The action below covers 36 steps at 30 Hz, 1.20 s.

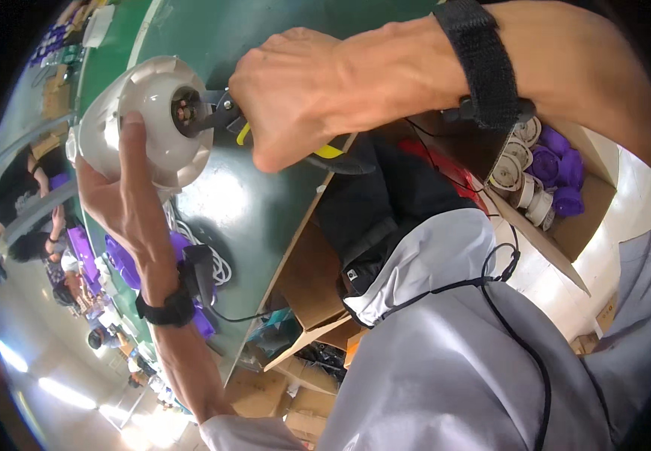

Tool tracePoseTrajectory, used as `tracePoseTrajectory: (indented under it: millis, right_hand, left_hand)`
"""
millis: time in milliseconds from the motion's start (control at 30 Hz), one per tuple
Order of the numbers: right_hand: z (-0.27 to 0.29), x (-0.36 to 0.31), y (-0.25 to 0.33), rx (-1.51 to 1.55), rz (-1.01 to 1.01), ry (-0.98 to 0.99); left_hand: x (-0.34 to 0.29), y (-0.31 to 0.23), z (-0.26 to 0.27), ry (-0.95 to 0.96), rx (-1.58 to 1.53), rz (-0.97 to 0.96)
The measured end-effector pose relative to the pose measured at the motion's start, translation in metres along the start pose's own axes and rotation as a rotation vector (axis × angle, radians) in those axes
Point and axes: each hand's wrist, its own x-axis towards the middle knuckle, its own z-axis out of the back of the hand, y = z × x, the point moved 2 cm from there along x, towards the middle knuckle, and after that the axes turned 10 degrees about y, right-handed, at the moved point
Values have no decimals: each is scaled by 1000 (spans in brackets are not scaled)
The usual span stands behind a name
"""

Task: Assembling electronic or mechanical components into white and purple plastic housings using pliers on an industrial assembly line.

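My left hand point(134, 192) grips a white round plastic housing point(161, 146) from below and the side, its thumb lying along the outer face. In the housing's central round opening, copper-coloured metal parts point(185, 113) are visible. My right hand point(291, 98) is closed around pliers point(225, 111) with black and yellow handles. Their dark jaws reach into the opening, but whether the tips grip a metal part cannot be made out. Both wrists wear black straps.
Under my hands lies a green tabletop point(228, 225). Purple parts point(124, 263) and a coiled white cable point(220, 264) rest near my left wrist. At right, a cardboard box point(592, 218) holds white and purple round parts. Other people sit along the far left.
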Motion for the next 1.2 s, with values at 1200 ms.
tracePoseTrajectory:
  millis: [1200]
  right_hand:
    - [38,-21,-81,639,-193,-311]
  left_hand:
    - [-90,32,183,-405,-490,211]
